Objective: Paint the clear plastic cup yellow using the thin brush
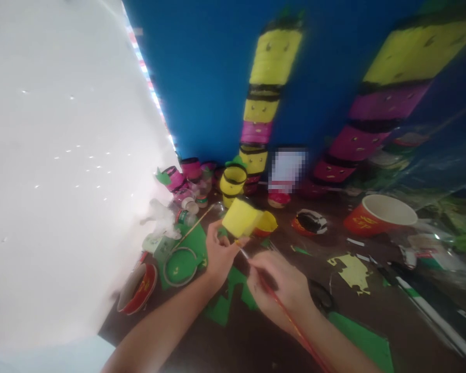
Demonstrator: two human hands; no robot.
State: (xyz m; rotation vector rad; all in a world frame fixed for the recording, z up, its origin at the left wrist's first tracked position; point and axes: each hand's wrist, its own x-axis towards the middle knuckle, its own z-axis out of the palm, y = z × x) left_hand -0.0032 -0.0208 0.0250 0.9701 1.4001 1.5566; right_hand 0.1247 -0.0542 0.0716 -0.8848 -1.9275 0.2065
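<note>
In the middle of the head view, my left hand (220, 258) is closed around a yellow-painted cup (241, 216), its fingers around the lower end. Beside it, my right hand (278, 284) grips a paintbrush (295, 330) with a long red handle. The brush tip meets the lower edge of the cup, close to my left fingertips. Directly behind the held cup is a red tub with yellow paint (267, 224) in it. To the right stands a low tub of black paint (309, 223).
Yellow and pink painted cup stacks (261, 111) with drawn faces stand against the blue wall. A red paper cup (378, 215) is at the right. Green paper scraps (219, 305), a tape ring (180, 267) and a cut red cup piece (140, 290) lie about the dark table.
</note>
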